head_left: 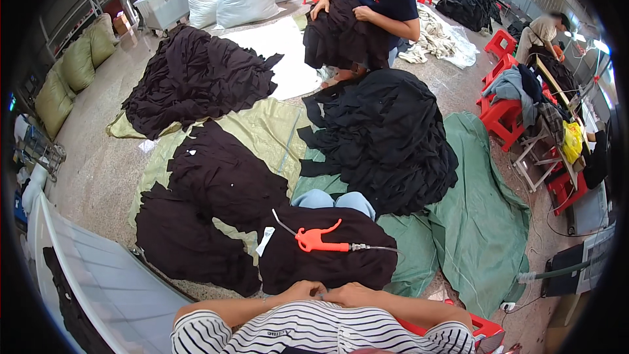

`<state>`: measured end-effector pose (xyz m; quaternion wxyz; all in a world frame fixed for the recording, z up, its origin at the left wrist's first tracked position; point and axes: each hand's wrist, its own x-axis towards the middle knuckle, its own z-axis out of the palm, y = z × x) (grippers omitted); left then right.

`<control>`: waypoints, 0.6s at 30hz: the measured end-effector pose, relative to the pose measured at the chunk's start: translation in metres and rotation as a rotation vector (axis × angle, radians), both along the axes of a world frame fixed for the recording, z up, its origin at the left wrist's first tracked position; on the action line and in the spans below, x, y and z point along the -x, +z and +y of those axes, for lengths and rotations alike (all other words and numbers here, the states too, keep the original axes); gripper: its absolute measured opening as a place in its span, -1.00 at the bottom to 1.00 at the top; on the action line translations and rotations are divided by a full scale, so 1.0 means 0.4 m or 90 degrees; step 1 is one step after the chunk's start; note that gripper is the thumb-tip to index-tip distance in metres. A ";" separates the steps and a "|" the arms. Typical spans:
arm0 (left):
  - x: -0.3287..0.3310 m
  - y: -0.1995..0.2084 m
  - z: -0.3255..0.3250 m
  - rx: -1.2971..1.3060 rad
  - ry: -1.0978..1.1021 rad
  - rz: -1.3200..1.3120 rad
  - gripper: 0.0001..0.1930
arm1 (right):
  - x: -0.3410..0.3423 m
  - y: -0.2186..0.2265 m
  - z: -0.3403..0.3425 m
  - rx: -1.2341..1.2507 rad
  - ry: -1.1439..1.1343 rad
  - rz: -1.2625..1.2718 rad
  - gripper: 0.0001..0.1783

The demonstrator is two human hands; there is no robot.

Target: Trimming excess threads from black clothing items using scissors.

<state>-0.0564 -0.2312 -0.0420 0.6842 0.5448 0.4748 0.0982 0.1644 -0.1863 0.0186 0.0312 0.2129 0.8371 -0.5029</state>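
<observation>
My left hand (pixel 303 290) and my right hand (pixel 352 294) meet close to my body, fingers curled in. A tiny pale bit shows between them, too small to name. Just beyond them a dark brown garment (pixel 327 274) is spread over my lap, and my knees (pixel 334 202) in light blue trousers poke out past it. On that garment lies an orange air blow gun (pixel 322 245) with a thin metal nozzle, its hose (pixel 380 248) running off to the right. A white paper tag (pixel 265 241) sits at the garment's left edge.
Dark brown garment heaps (pixel 226 170) lie ahead left, a black heap (pixel 386 134) ahead right on green sheeting (pixel 481 203). A white bin (pixel 111 275) stands at my left. Across from me a person (pixel 383 0) handles dark cloth. Red stools (pixel 501 121) line the right.
</observation>
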 end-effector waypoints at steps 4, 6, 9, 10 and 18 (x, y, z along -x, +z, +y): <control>0.043 0.067 0.014 -0.032 -0.025 -0.171 -0.64 | -0.054 -0.019 0.021 0.198 -0.238 0.050 -0.59; 0.052 0.043 0.039 -0.188 -0.225 -0.193 -0.67 | -0.059 -0.008 0.047 0.302 -0.395 0.046 -0.62; 0.006 0.139 0.078 0.252 -0.003 -0.177 -0.69 | -0.032 -0.015 0.046 0.246 -0.553 0.089 -0.70; 0.013 0.099 0.078 0.321 0.085 -0.231 -0.69 | -0.025 -0.031 0.028 0.181 -0.551 0.089 -0.65; 0.177 0.039 0.017 0.107 -0.117 -0.001 -0.45 | -0.076 -0.108 -0.063 -0.101 -0.308 -0.161 -0.59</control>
